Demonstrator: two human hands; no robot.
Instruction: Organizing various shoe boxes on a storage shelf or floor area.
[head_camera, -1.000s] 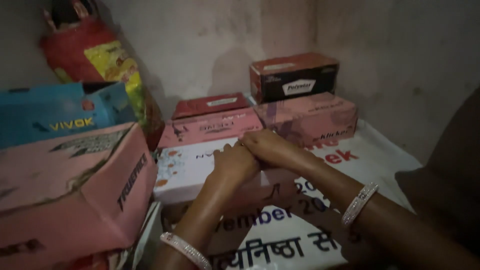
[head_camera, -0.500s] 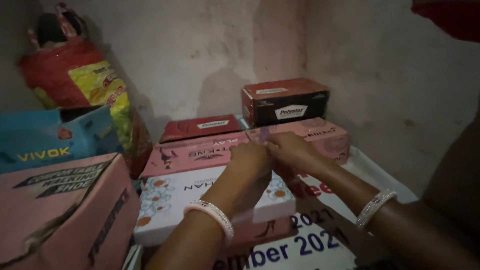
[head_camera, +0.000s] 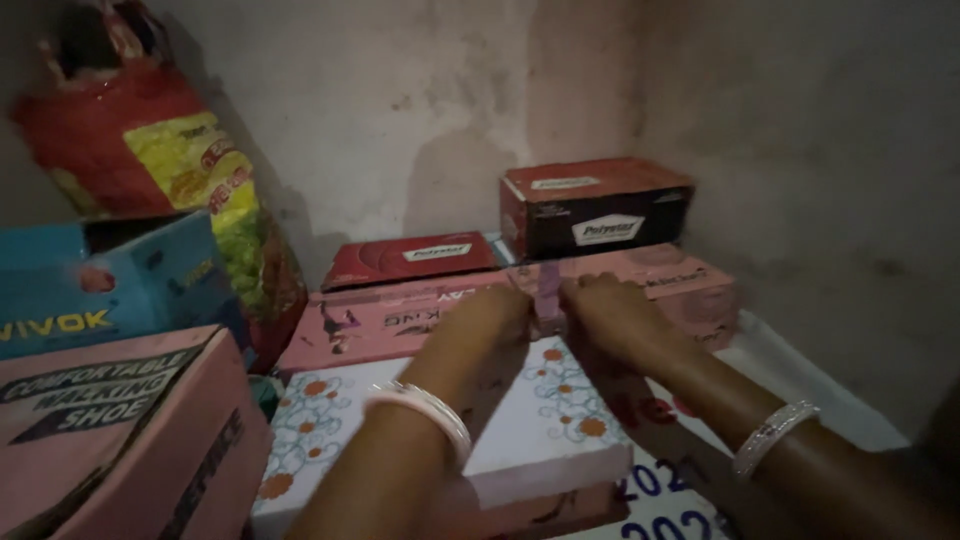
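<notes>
Pink box (head_camera: 400, 325): both hands, L (head_camera: 490, 318) & R (head_camera: 610, 318), stretched fwd, fingers curled on its edge.

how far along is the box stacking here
Done: flat boxes already sit in rows against the wall, with a dark red box on top of a pink box. In hand: left hand and right hand meet at the long pink box, behind the white flowered box. Left: cannot tell.

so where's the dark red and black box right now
In the head view the dark red and black box sits at the back right near the wall corner, stacked on a pink box, just beyond the right hand.
</notes>
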